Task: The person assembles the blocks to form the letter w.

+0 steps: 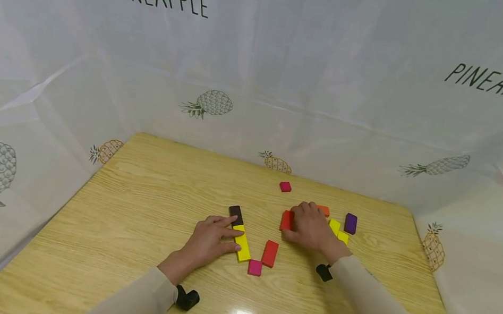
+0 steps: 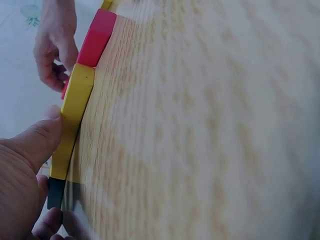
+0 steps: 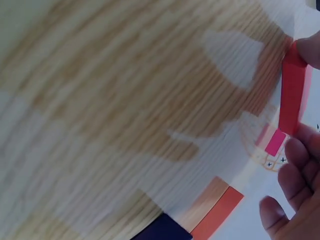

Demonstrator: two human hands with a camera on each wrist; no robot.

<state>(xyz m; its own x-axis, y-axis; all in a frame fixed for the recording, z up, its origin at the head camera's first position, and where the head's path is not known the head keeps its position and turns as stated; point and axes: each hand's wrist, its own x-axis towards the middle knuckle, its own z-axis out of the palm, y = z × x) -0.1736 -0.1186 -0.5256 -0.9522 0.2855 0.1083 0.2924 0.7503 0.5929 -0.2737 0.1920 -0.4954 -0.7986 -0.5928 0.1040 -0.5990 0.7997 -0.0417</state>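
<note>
My left hand [image 1: 207,239] rests its fingertips along the left side of a black block [image 1: 236,213] and a yellow block [image 1: 242,245] that lie end to end. In the left wrist view, the thumb touches the yellow block's side and a fingertip meets the black block's far end. To the right, my right hand [image 1: 314,229] pinches a red block [image 3: 291,97] by its two ends, between thumb and fingers. A second red block [image 1: 269,254] and a pink square block [image 1: 254,267] lie close to the yellow block's near end.
Another pink block [image 1: 285,187] sits near the table's back edge. Around my right hand lie an orange block [image 1: 323,210], yellow blocks [image 1: 342,238] and a purple block [image 1: 350,223]. A sheet printed with pineapples [image 1: 262,83] surrounds the wooden table [image 1: 141,184].
</note>
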